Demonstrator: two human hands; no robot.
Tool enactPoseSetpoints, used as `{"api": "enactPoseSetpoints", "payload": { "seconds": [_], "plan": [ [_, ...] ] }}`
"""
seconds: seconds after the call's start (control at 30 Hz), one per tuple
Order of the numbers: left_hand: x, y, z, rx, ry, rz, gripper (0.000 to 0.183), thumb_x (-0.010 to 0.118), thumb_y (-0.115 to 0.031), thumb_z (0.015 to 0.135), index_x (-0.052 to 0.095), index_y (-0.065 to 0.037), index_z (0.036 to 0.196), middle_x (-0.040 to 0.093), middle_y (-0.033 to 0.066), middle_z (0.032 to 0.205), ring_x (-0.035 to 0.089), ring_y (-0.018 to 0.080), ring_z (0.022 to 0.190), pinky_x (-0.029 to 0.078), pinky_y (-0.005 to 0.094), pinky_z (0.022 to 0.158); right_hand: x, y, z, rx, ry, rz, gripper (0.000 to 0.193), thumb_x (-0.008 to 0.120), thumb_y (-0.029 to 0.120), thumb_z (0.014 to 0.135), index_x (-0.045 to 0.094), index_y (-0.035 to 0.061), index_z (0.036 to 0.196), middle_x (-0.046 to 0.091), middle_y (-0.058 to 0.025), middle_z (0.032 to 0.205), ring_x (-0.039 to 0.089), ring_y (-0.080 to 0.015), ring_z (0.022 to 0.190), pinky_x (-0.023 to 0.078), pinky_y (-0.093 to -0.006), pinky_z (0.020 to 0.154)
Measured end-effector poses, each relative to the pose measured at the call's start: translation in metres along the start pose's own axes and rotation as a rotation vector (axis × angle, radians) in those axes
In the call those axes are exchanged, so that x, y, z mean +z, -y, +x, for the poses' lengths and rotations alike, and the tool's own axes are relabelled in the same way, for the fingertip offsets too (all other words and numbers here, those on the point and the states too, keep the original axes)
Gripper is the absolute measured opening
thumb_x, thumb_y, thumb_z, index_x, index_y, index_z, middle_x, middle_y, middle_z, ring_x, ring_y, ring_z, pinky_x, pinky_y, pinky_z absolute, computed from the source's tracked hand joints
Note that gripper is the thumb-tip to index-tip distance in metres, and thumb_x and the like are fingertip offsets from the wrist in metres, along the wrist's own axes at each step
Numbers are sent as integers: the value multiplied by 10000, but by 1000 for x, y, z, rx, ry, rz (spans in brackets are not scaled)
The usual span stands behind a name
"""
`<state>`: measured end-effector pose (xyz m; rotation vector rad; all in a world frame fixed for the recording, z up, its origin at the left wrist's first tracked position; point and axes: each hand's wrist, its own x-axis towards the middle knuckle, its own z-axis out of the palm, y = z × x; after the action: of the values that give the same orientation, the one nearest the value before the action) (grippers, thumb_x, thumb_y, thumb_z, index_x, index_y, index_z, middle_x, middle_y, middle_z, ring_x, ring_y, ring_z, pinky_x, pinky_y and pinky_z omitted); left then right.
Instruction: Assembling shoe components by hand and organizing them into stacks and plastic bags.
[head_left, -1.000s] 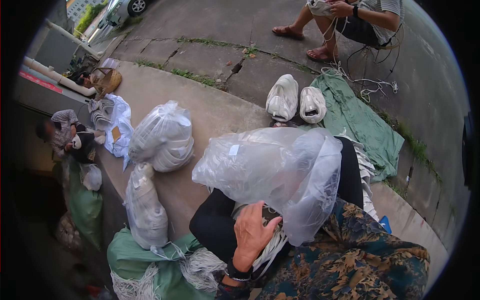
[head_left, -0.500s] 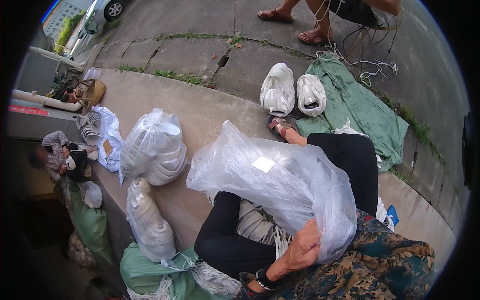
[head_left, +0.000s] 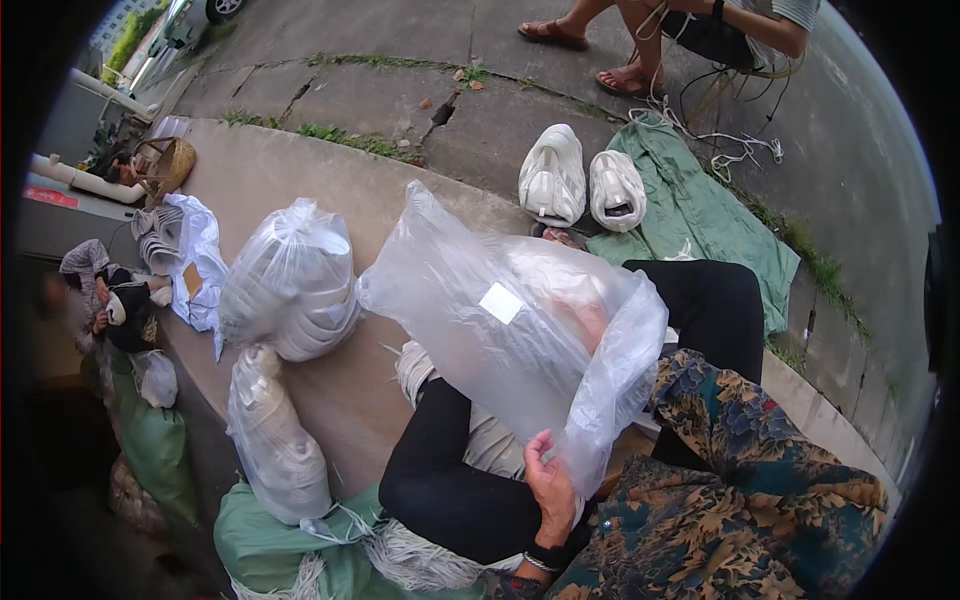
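Across my lap lies a large clear plastic bag (head_left: 450,270) with a small white label (head_left: 500,303) on it. My left hand (head_left: 550,485) grips the bag's near edge, fingers curled at the plastic. Inside the bag, my right hand (head_left: 583,318) shows only as a blurred shape through the film, so its fingers cannot be made out. The patterned right sleeve (head_left: 710,415) runs up to the bag's mouth. Under the bag, between my black-trousered legs, lie bundled whitish strips (head_left: 495,445).
Two white shoes (head_left: 553,180) stand beyond the bag near a green sheet (head_left: 700,210). Filled clear bags (head_left: 290,280) stand to the left, above a green sack with white strands (head_left: 285,540). One person sits far left; another's sandalled feet (head_left: 630,80) are at the top.
My right hand has come into view inside the bag, and the bag has opened out flatter. My left hand has shifted left along its edge.
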<state>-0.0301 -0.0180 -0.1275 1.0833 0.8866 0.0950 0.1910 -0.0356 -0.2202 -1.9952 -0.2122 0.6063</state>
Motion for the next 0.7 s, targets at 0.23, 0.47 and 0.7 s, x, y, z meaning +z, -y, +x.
{"api": "enactPoseSetpoints", "payload": {
  "seconds": [0.23,0.47,0.7],
  "plan": [
    [-11,28,34,-262,-284,-276,563,488,-299,876,232,-115,1342,316,96,1319,334,213,1200,329,480,915,-22,-12,-33,14,-10,-69,499,671,258,700,528,1,1103,562,-178,1079,554,-269,990,438,-359,841],
    [26,43,54,-540,-28,-253,712,608,-142,771,196,-139,1352,442,67,1173,449,162,1041,352,470,891,-42,-20,-52,-5,-33,-100,502,669,260,701,526,0,1105,558,-182,1084,552,-273,994,436,-361,844],
    [67,53,41,-318,451,-13,438,666,-214,764,507,-37,1132,571,54,990,536,139,895,436,295,792,-39,-19,-42,-36,-37,-95,505,667,263,702,523,-1,1108,554,-186,1089,549,-277,998,435,-364,846]
  ]
}}
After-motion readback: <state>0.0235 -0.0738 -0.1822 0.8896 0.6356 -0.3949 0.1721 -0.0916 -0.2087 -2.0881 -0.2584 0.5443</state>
